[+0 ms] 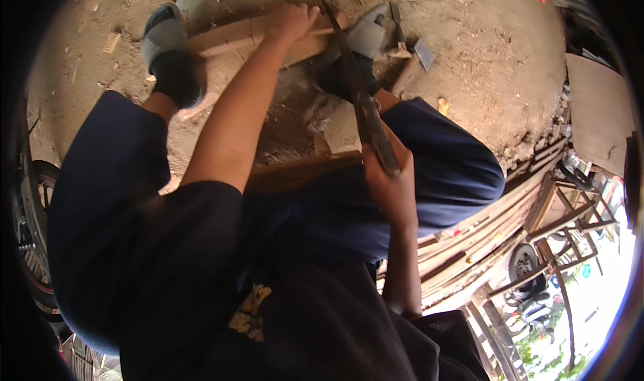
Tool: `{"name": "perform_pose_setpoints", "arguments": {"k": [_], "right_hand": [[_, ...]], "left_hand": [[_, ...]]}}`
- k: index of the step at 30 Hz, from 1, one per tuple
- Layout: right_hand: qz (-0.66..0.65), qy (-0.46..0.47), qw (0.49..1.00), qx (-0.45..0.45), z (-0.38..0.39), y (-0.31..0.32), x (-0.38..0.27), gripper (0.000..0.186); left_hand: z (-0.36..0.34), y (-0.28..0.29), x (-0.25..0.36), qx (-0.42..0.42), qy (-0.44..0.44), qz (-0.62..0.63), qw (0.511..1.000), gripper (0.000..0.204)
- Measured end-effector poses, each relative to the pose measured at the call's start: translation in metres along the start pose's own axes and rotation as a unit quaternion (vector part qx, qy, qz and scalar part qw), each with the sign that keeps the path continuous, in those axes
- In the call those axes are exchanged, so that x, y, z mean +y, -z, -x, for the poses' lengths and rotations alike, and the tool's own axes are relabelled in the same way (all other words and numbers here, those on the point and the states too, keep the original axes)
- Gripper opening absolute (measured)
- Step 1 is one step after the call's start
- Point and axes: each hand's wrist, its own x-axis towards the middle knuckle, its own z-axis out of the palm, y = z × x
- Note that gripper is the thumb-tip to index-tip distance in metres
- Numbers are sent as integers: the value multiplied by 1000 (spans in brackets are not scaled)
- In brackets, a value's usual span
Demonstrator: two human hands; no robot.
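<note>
My right hand (392, 183) is closed round the near end of a handsaw (350, 62). Its long dark blade points away from me and slants across my right foot, the tip close to a piece of wood (228, 39). This reddish-brown block lies on the ground between my feet, with dark lines across its face. At the block's right part, my left hand (293, 23) grips it, fingers bent over the top. Whether the saw's teeth touch the wood, I cannot tell.
Right of my sandalled right foot lie a dark narrow tool (396, 22) and a flat grey metal piece (424, 53). Wood scraps litter the dirt floor (496, 52). Long planks (463, 253) are stacked on the right, near a wooden frame (570, 220). A wheel (43, 186) stands at the left.
</note>
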Motion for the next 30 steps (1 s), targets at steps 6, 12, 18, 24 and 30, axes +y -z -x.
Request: {"name": "perform_pose_setpoints", "arguments": {"k": [6, 12, 18, 24, 30], "right_hand": [[21, 178, 980, 87, 43, -4, 36, 43], [-1, 101, 993, 63, -10, -12, 22, 44], [31, 134, 989, 54, 10, 0, 19, 50], [10, 100, 994, 51, 1, -4, 24, 52], [-16, 156, 984, 81, -23, -16, 25, 54]], "left_hand": [[-10, -48, -31, 110, -23, -67, 991, 60], [6, -18, -4, 92, -46, -14, 995, 57], [4, -23, -13, 112, -19, -18, 993, 57], [4, -24, -10, 127, -64, -53, 988, 56], [0, -25, -14, 108, -39, -48, 992, 55]]}}
